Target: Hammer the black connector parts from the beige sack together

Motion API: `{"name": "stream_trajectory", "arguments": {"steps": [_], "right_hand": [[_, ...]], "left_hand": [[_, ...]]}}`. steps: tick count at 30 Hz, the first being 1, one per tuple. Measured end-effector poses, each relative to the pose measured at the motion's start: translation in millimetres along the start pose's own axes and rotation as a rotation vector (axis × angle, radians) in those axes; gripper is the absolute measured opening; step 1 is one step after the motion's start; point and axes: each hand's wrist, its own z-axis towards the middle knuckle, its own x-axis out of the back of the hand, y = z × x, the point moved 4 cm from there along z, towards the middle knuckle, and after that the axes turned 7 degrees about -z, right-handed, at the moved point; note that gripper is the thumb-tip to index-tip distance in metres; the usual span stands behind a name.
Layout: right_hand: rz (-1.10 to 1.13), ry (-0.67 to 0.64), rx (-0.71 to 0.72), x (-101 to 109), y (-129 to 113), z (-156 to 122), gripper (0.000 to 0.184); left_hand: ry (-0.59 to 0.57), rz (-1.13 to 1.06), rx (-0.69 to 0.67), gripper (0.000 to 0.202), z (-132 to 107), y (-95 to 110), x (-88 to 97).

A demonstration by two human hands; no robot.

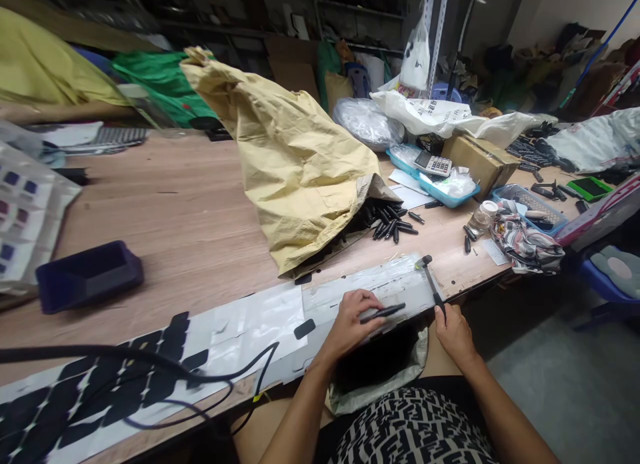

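Observation:
My left hand is closed on a slim black pen-shaped piece, held level just above the bench's front edge. My right hand grips the black handle of a small hammer. The hammer's head rests over or just above a clear-covered white sheet on the bench. Below both hands an open sack gapes at my lap, its inside dark. Behind them, similar black pieces spill from the mouth of a large yellow sack lying on its side.
Flat black pieces lie in rows on white sheeting at left, crossed by a black cable. A dark blue tray stands behind. At right are a calculator, a cardboard box, a jar and a bunched cloth.

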Motion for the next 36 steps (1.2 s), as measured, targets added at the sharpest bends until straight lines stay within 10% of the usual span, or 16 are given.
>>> {"name": "stream_trajectory", "arguments": {"steps": [7,15,18,27,36], "right_hand": [[0.029,0.022,0.007,-1,0,0,0.027],[0.063,0.111,0.06,-8,2,0,0.027],[0.081,0.133,0.073,-11,3,0,0.027],[0.119,0.096,0.047,-13,3,-1,0.026],[0.117,0.07,0.048,-9,2,-1,0.027]], "left_hand": [[-0.013,0.025,-0.025,0.029,-22,11,-8.3],[0.718,-0.576,0.633,0.042,80,-54,36.1],[0.818,-0.834,0.861,0.033,112,-67,43.1],[0.783,-0.863,0.922,0.02,120,-61,42.6],[0.254,-0.087,0.317,0.029,25,-26,22.0]]}}
